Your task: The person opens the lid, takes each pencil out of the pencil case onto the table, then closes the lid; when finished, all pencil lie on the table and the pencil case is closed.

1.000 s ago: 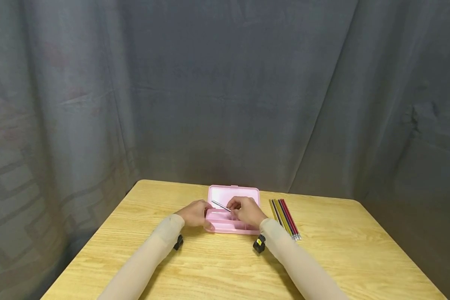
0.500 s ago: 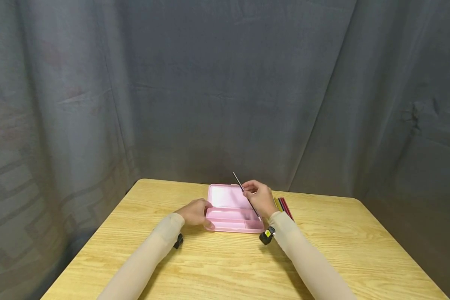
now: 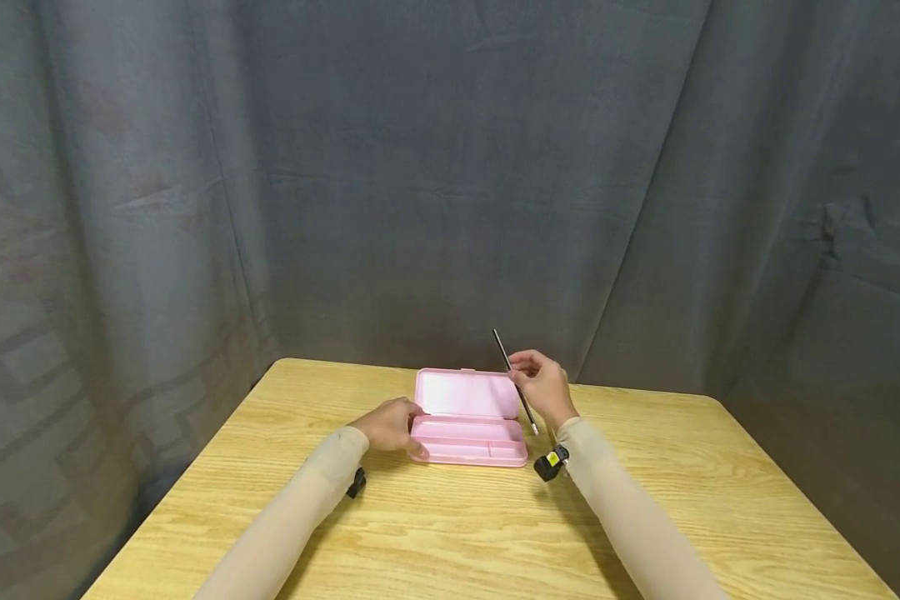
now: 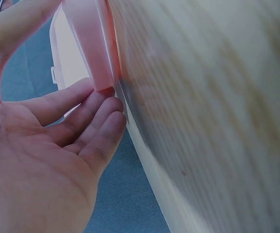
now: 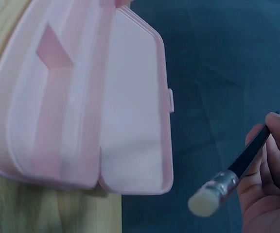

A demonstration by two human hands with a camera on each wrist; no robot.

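A pink pencil case (image 3: 468, 427) lies open on the wooden table (image 3: 450, 533), its lid (image 3: 467, 393) tipped back and its tray bare. My left hand (image 3: 408, 429) holds the case's left end, thumb along the front edge; in the left wrist view its fingers (image 4: 98, 109) touch the case corner (image 4: 94, 53). My right hand (image 3: 521, 375) is raised just right of the case and pinches a black pencil (image 3: 513, 379), which slants up and to the left. The right wrist view shows the pencil's eraser end (image 5: 205, 200) beside the open case (image 5: 81, 107).
A grey curtain (image 3: 450, 167) hangs close behind the table. Bare tabletop runs in front of the case and to both sides. The table's right edge (image 3: 795, 492) and left edge (image 3: 187, 475) are in view.
My right hand has lifted the black pencil out of the case and carried it up and to the right. The row of pencils on the table is now hidden behind that hand. The left hand stayed put.
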